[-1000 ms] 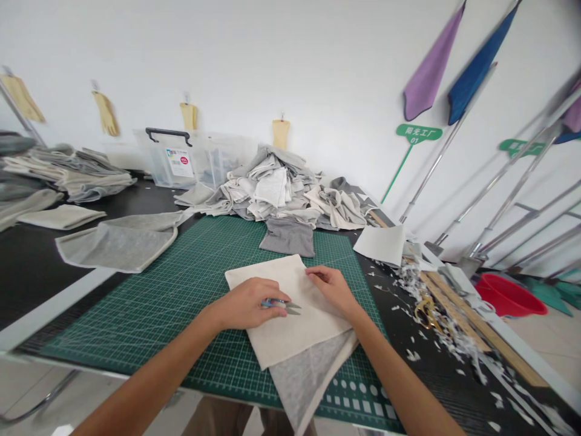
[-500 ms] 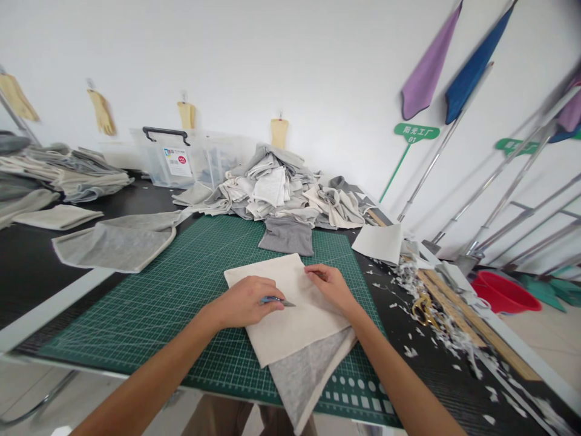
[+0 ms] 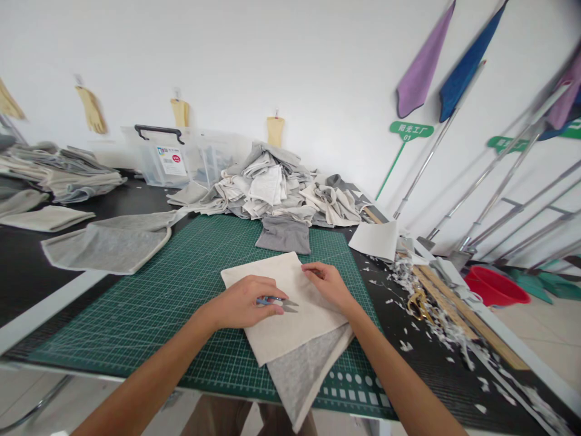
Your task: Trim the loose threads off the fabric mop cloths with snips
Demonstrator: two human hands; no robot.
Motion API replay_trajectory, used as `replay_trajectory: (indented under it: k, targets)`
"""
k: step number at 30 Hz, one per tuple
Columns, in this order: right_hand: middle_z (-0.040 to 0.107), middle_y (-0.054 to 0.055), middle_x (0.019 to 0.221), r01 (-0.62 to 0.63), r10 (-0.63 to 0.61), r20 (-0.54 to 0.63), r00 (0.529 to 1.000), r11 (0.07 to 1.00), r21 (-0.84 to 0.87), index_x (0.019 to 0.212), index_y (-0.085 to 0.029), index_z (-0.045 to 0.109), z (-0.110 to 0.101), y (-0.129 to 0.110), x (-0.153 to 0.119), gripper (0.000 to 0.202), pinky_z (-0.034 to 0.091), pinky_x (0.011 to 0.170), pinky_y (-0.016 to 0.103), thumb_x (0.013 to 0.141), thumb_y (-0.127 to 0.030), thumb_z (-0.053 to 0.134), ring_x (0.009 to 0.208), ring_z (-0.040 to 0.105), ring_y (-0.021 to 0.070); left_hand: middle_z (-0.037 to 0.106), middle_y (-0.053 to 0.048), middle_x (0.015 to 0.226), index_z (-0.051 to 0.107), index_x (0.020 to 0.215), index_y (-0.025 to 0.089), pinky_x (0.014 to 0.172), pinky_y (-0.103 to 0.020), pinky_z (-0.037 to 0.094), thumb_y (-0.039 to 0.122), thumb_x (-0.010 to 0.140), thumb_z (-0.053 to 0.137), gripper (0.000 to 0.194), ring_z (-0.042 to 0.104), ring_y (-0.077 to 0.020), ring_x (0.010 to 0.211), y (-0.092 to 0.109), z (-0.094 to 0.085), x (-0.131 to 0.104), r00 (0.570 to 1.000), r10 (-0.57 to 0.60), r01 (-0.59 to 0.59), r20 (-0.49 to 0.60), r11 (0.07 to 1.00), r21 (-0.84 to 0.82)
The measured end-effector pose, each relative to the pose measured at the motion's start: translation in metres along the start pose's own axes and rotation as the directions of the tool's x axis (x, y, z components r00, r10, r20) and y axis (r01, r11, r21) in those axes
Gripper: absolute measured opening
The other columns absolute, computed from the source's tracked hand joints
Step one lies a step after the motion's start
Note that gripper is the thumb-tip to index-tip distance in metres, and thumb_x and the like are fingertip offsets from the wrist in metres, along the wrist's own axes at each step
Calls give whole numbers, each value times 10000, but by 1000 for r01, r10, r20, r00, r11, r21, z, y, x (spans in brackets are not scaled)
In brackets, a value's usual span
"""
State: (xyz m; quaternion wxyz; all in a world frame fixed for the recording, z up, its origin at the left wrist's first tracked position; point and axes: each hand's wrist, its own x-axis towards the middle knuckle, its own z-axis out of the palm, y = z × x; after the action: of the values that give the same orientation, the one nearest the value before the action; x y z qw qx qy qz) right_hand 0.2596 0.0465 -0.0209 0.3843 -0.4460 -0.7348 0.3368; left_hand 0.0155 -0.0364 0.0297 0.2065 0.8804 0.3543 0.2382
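Cream cloth (image 3: 290,339) lies spread on the green cutting mat (image 3: 172,303); I see no cut in it, so work looks unfinished. My left hand (image 3: 242,303) grips snips (image 3: 288,303), blades parted, lying crossways, tips rightward. My right hand (image 3: 327,286) curls at the cloth's edge; whether pinching, I cannot tell.

Both forearms (image 3: 166,356) forward, fingers (image 3: 314,267) bent

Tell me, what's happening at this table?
A person's left hand holds small snips, blades parted, over a cream cloth. The right hand is at the cloth's right edge; whether it grips is unclear. The cloth lies on a green cutting mat, with grey fabric showing from under it. Behind is a cloth heap; scraps lie to the right.
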Motion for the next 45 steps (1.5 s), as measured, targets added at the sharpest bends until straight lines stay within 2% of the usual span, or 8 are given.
replay_trajectory:
  k: [5,10,24,29,34,39,43,45]
  targets:
    - [718,83,1016,-1,1,-3,1000,1000,-3,959,-183,717,0,-2,0,240,517,826,359,813,-290,560,897,663,209,688,-24,876,701,992,203,727,-230,415,313,911,548,205,615,-145,787,-1,1,1,1000,2,-1,-5,999,44]
    - [714,85,1030,-4,4,-6,1000,1000,4,976,-180,713,0,-2,-1,245,511,840,360,817,-281,556,912,662,209,656,-19,849,663,1095,217,713,-234,417,335,893,576,249,598,-149,773,-4,2,1,997,-30,36,-72,996,80]
    - [719,87,1001,-1,2,-6,1000,1000,22,972,-170,708,1,3,1,242,521,816,352,807,-281,571,871,662,199,675,-34,891,688,990,188,729,-235,416,302,915,545,198,604,-153,801,-3,4,1,1000,-1,2,-13,995,97]
    - [715,93,1011,-1,1,-1,1000,1000,19,983,-165,708,1,3,1,249,513,822,350,814,-280,566,879,658,200,644,-23,850,655,1098,205,707,-232,414,327,908,558,247,589,-144,767,-1,3,1,999,3,1,-51,997,71]
    - [717,92,1007,-7,7,-1,1000,999,42,973,-168,707,1,2,1,243,514,819,351,811,-282,568,875,660,201,667,-31,901,686,1012,198,734,-236,414,309,916,543,204,600,-152,802,-2,4,1,1000,-10,11,-4,995,97]
    - [716,91,1009,-10,10,0,1000,999,40,981,-167,705,0,1,0,246,510,824,347,810,-279,569,879,657,198,653,-25,858,665,1083,199,707,-226,409,327,898,573,243,591,-141,772,1,2,1,1000,-3,4,-18,999,41]
    - [718,89,991,-9,9,9,1000,999,33,979,-164,707,0,1,0,249,510,800,340,818,-291,565,851,654,193,667,-16,836,696,1008,202,676,-215,400,299,899,570,192,588,-127,729,6,0,0,994,30,-29,102,1000,-9]
    - [719,88,986,-13,13,10,1000,999,33,981,-164,708,0,1,0,252,508,796,338,820,-295,566,845,652,192,664,-11,808,703,984,201,655,-213,393,295,909,555,191,579,-120,697,8,0,0,993,32,-27,115,999,-39]
